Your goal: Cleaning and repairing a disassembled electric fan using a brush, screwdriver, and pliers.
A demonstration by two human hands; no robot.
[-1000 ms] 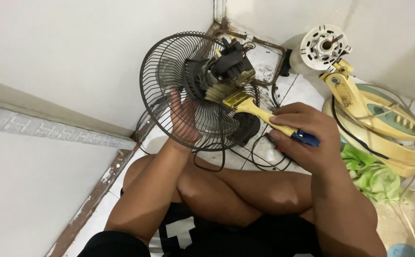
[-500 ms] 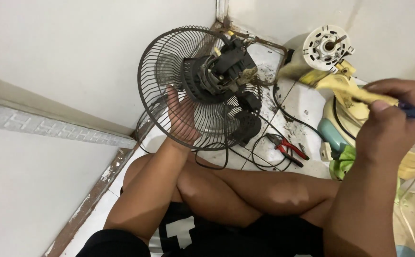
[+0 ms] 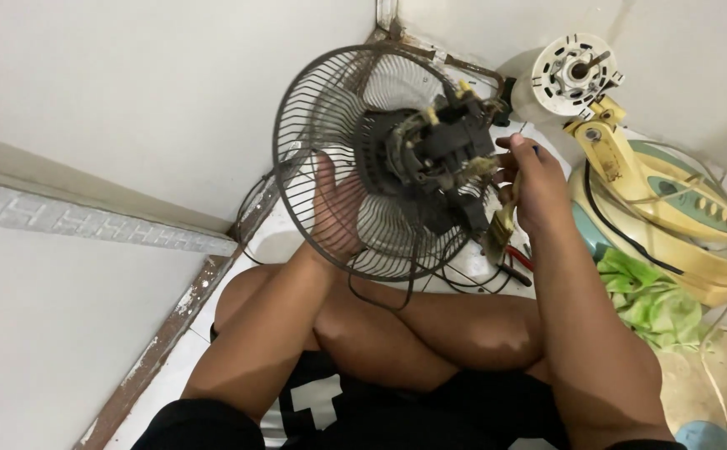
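Here, the left hand (image 3: 338, 208) presses flat behind the round dark wire fan guard (image 3: 330, 125), held upright over the lap; the right hand (image 3: 538, 187) grips a yellow-handled paintbrush (image 3: 501, 225) beside the black fan motor (image 3: 442, 154).
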